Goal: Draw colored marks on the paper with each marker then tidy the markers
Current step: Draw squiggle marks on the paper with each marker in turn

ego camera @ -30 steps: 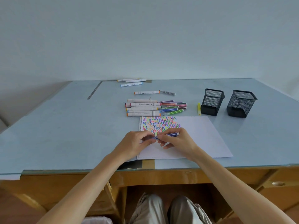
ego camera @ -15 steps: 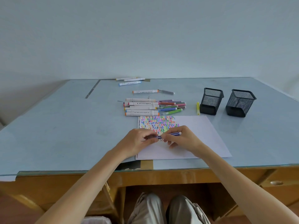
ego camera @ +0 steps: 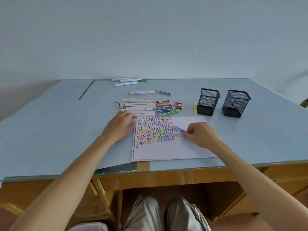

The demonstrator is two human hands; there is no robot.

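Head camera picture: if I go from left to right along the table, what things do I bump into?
Left hand → paper with colored marks → right hand gripping a blue marker → left mesh cup → right mesh cup.

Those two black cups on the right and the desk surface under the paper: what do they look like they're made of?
Left pen cup and right pen cup: likely black wire mesh, matte; you can see through the walls, while the base bands are solid. Desk top: pale blue and smooth; a clear edge at the front suggests a glass sheet over a wooden desk, though that's uncertain.
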